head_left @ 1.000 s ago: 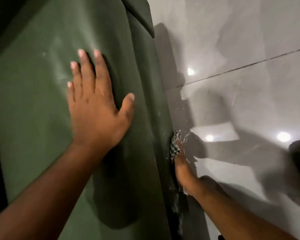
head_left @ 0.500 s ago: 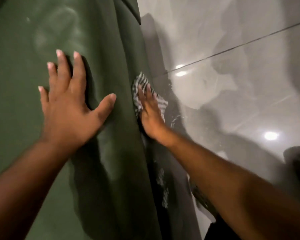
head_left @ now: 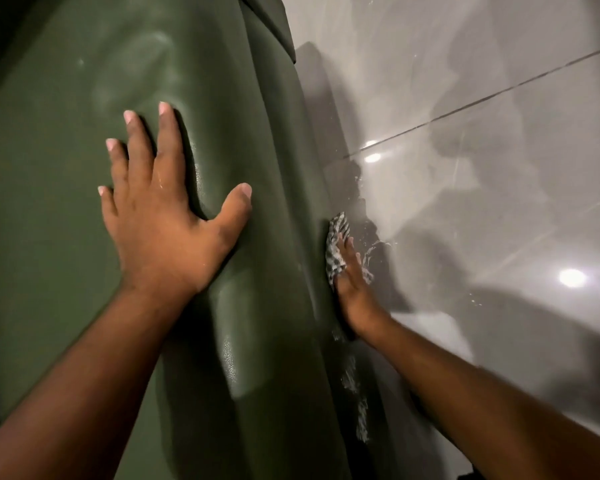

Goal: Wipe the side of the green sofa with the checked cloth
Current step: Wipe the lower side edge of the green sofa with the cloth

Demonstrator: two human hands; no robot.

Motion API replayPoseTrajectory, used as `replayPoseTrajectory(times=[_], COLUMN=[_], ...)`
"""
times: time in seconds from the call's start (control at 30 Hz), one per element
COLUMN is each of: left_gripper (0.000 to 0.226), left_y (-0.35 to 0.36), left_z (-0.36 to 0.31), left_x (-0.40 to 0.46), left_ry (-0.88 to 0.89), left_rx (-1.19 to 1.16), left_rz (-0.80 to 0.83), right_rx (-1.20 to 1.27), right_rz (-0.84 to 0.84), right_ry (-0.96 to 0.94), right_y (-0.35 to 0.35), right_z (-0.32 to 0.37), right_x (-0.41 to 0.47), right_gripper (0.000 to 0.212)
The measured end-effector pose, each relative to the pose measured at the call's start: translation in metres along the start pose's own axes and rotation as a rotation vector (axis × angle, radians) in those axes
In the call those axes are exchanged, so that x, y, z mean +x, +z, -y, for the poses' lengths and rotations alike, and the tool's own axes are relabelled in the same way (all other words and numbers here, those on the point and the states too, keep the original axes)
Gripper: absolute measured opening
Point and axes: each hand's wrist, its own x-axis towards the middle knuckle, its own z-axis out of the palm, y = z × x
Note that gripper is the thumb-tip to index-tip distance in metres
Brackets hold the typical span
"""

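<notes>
The green sofa [head_left: 66,237] fills the left half of the view, its leather top facing me and its side dropping away at the right edge. My left hand [head_left: 163,220] lies flat on the top, fingers spread, pressing a dent into the padding. My right hand [head_left: 352,282] presses the black-and-white checked cloth [head_left: 335,249] flat against the sofa's side, low down near the floor. Most of the cloth is hidden under the palm. Wet streaks and foam run down the sofa's side below the hand.
A glossy grey tiled floor [head_left: 499,168] lies to the right of the sofa, with a dark grout line crossing it and bright lamp reflections. Water drops speckle the tile next to the cloth. A darker sofa cushion edge [head_left: 274,22] sits at the top.
My right hand has slid the cloth down the sofa's side from the higher spot of half a second ago. My left hand stays flat on the top.
</notes>
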Motion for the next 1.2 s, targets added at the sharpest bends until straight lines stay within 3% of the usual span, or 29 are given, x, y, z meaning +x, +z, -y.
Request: replayPoseTrajectory(times=[0.07, 0.23, 0.37, 0.57, 0.73, 0.83, 0.97, 1.1, 1.2], left_gripper=[0.105, 0.105, 0.103, 0.103, 0.101, 0.096, 0.097, 0.096, 0.092], left_y=[0.001, 0.003, 0.008, 0.011, 0.000, -0.005, 0.003, 0.008, 0.009], left_z=[0.000, -0.002, -0.003, -0.002, 0.005, 0.020, 0.019, 0.011, 0.019], left_x=[0.000, -0.001, 0.001, 0.001, -0.010, -0.055, -0.104, -0.099, -0.098], left_ry=[-0.005, 0.001, 0.003, -0.007, 0.018, 0.018, -0.067, -0.039, 0.002], left_rx=[0.003, 0.005, 0.027, 0.065, -0.012, -0.042, -0.032, 0.013, 0.033], left_rz=[-0.003, -0.029, -0.061, -0.068, 0.014, 0.096, 0.023, -0.013, -0.078], right_rx=[-0.074, -0.243, -0.300, -0.100, 0.052, 0.117, 0.122, 0.129, -0.040], right_rz=[0.005, 0.063, 0.061, -0.042, -0.065, -0.048, 0.000, 0.097, 0.109], right_ry=[-0.090, -0.319, -0.365, -0.270, -0.144, -0.018, 0.179, 0.255, 0.169], right_y=[0.003, 0.004, -0.002, -0.008, -0.007, -0.004, -0.007, -0.007, -0.006], right_z=[0.005, 0.029, 0.040, 0.075, 0.058, 0.021, -0.020, -0.028, -0.046], right_x=[-0.012, -0.012, 0.023, 0.082, 0.073, 0.050, -0.013, -0.086, -0.114], right_gripper=[0.065, 0.058, 0.052, 0.060, 0.048, 0.053, 0.055, 0.049, 0.046])
